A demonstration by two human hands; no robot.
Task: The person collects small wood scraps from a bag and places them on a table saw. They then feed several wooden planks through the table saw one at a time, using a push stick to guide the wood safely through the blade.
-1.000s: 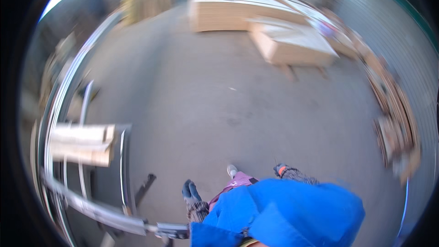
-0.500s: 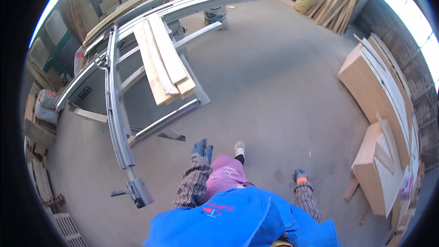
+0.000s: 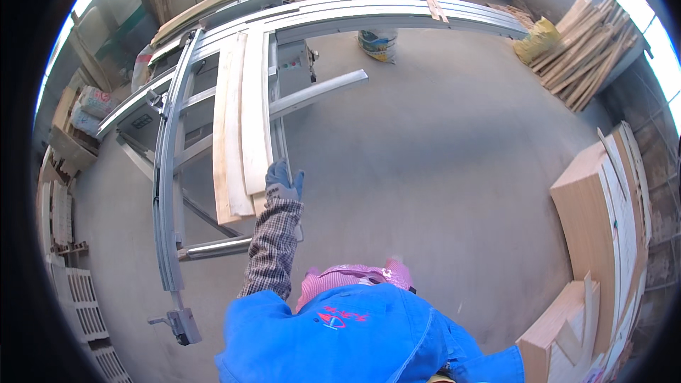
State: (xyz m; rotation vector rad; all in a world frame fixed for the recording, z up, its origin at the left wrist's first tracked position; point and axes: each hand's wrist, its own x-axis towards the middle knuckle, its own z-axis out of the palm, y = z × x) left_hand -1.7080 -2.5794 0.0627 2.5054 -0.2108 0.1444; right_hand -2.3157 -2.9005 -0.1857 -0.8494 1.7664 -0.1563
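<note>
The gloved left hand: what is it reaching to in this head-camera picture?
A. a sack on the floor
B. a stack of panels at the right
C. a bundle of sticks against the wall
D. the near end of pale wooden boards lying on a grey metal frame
D: the gloved left hand sits at the near end of the pale wooden boards, which lie on the grey metal frame.

Two pale boards [image 3: 241,120] on one metal frame [image 3: 170,191], one gloved hand [image 3: 282,183].

Grey metal saw frame [image 3: 167,191], 2 pale wooden boards [image 3: 241,120] lying lengthwise on it
</note>
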